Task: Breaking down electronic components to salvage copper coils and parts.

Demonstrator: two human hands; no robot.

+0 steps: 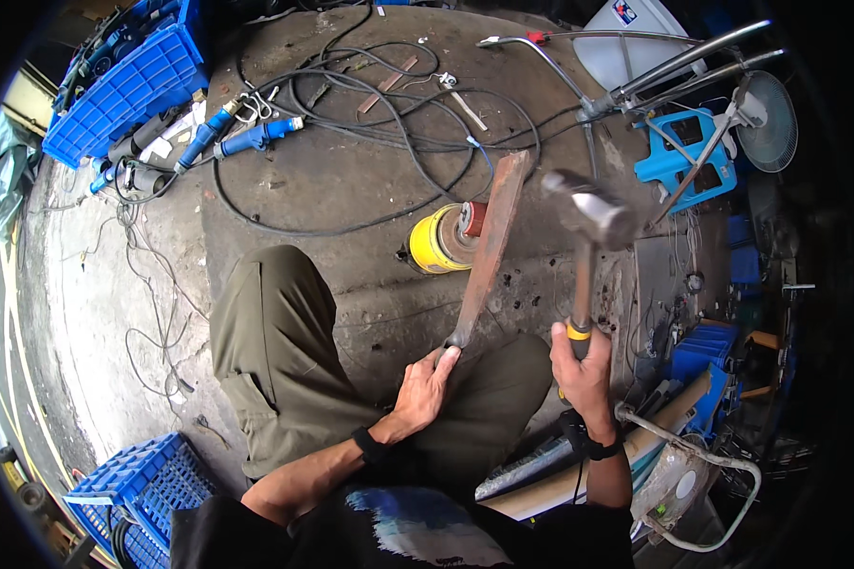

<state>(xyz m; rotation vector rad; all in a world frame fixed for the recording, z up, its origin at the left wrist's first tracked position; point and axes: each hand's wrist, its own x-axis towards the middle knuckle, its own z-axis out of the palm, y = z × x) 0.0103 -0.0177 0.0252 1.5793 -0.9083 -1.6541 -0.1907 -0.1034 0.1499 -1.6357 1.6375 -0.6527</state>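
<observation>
My left hand (425,387) is closed around the near end of a long, rusty machete (491,248), whose blade slants up and away, widening toward the far end. The blade passes beside or over a red piece (473,219) on a yellow round metal block (434,239) standing on the floor; whether they touch, I cannot tell. Gripped in my right hand (584,370) is a hammer (584,275) with a yellow-and-dark grip. Its steel head is raised to the right of the blade and smeared by motion. My bent legs in olive trousers (280,351) are below.
Black cable (403,133) lies coiled across the far floor, near blue connectors (256,137). A blue crate (138,85) of tools stands far left, another blue crate (147,493) near left. On the right are a turquoise stool (688,156), a fan (767,121) and a metal-framed chair (697,484).
</observation>
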